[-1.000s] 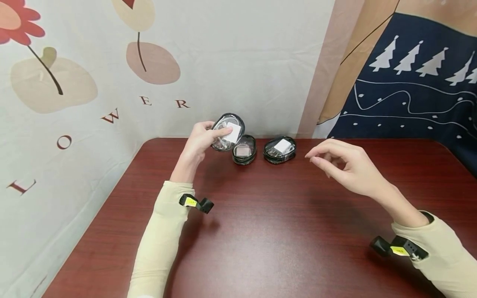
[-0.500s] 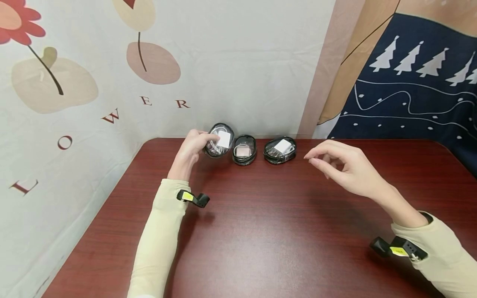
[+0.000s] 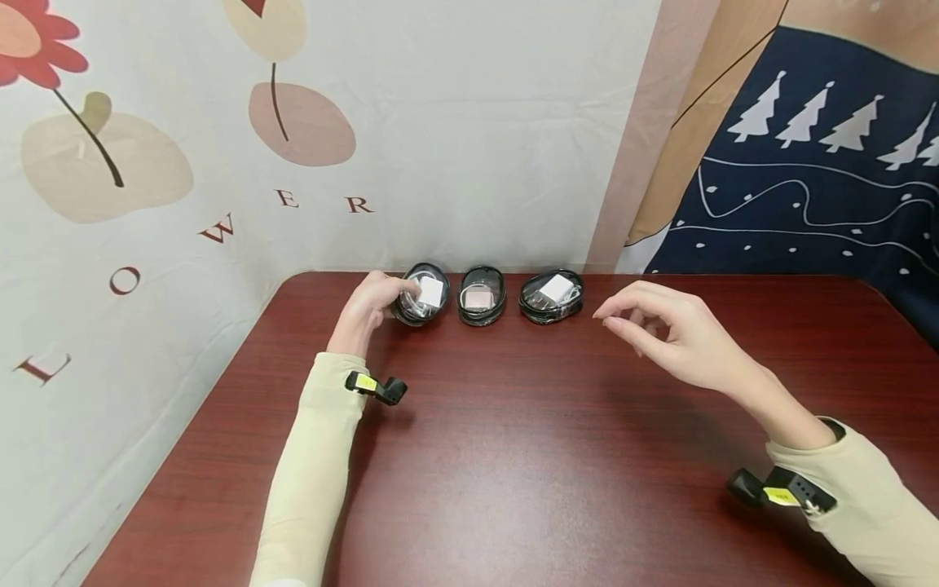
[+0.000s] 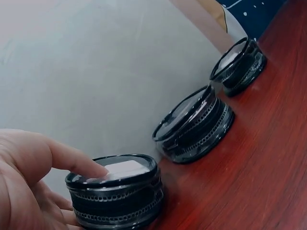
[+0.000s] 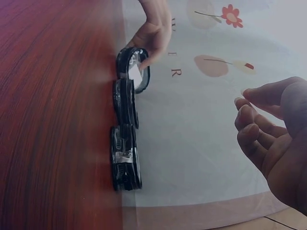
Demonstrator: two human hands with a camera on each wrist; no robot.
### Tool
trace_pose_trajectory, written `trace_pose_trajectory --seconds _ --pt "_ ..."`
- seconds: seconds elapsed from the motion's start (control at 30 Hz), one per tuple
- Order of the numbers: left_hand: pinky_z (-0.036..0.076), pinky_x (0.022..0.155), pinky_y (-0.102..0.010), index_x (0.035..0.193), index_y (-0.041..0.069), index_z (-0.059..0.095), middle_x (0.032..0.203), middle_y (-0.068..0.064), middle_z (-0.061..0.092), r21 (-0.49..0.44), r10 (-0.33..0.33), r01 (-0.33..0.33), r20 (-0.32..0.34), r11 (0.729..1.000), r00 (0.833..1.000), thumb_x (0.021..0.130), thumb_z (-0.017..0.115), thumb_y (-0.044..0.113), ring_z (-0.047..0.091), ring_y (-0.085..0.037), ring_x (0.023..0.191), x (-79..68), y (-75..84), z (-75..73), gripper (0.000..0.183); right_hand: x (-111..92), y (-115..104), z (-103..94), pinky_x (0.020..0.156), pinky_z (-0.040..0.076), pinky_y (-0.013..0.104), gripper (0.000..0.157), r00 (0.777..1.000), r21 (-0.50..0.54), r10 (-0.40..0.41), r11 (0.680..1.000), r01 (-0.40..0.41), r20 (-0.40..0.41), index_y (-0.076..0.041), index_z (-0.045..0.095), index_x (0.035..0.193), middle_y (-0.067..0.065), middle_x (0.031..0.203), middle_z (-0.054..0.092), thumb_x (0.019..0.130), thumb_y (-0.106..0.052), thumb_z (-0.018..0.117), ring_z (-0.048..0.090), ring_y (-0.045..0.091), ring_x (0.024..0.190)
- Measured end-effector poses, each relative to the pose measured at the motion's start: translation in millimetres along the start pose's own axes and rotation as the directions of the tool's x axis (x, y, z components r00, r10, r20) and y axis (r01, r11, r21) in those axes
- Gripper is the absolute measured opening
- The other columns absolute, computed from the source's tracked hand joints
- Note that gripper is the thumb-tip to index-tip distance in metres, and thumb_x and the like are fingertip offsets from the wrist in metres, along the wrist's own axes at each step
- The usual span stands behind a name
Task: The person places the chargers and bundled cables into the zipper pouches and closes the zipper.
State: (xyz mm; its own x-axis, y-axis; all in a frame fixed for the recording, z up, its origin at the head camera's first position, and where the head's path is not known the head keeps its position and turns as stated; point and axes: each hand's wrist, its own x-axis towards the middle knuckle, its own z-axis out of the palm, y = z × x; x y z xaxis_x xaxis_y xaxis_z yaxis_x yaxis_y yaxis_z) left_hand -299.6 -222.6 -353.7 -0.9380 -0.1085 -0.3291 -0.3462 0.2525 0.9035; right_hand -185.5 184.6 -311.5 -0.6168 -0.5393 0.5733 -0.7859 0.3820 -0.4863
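Observation:
My left hand point(image 3: 367, 306) grips the leftmost of three small oval black zip cases. That case point(image 3: 427, 300) has a clear top with a white block and a coiled cable inside. In the left wrist view the thumb presses on the lid point(image 4: 124, 171), with other fingers at the near side, partly hidden. To its right stands a middle case point(image 3: 480, 295) with a pinkish block. Further right sits a third case point(image 3: 552, 297) with a white block. My right hand point(image 3: 671, 333) hovers right of the third case, fingers loosely bent and holding nothing.
The cases stand in a row along the back of a dark red wooden table point(image 3: 506, 456). Right behind it hangs a pale printed cloth point(image 3: 469, 147), with a navy tree-patterned cloth point(image 3: 822, 187) at the right. Each wrist wears a small black camera point(image 3: 377, 388).
My left hand has lowered its case from above the middle one, leftward and down to the table's back edge. The right hand has barely moved.

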Motion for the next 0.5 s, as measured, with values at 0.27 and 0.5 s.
trace_pose_trajectory --seconds 0.27,0.5 --pt "0.053 0.089 -0.035 0.120 -0.008 0.057 0.105 -0.009 0.055 0.128 -0.022 0.023 -0.013 0.991 1.000 0.094 0.069 0.014 0.058 -0.014 0.083 -1.9 -1.5 -2.4 0.036 -0.2 0.4 -0.1 0.051 0.043 0.018 0.035 1.000 -0.006 0.014 1.000 -0.014 0.015 -0.018 0.072 0.112 -0.011 0.086 0.062 0.087 0.007 0.074 0.053 0.002 0.064" --pt "0.046 0.105 -0.045 0.142 -0.013 0.041 0.139 -0.023 0.046 0.195 -0.013 0.021 -0.042 0.981 0.999 0.095 0.069 0.018 0.053 -0.032 0.122 -2.7 -4.3 -5.9 0.062 -0.5 1.2 -1.0 0.052 0.044 0.019 0.034 0.999 -0.029 0.032 0.999 -0.031 0.037 -0.019 0.071 0.113 -0.015 0.087 0.060 0.088 0.004 0.073 0.053 0.002 0.066"
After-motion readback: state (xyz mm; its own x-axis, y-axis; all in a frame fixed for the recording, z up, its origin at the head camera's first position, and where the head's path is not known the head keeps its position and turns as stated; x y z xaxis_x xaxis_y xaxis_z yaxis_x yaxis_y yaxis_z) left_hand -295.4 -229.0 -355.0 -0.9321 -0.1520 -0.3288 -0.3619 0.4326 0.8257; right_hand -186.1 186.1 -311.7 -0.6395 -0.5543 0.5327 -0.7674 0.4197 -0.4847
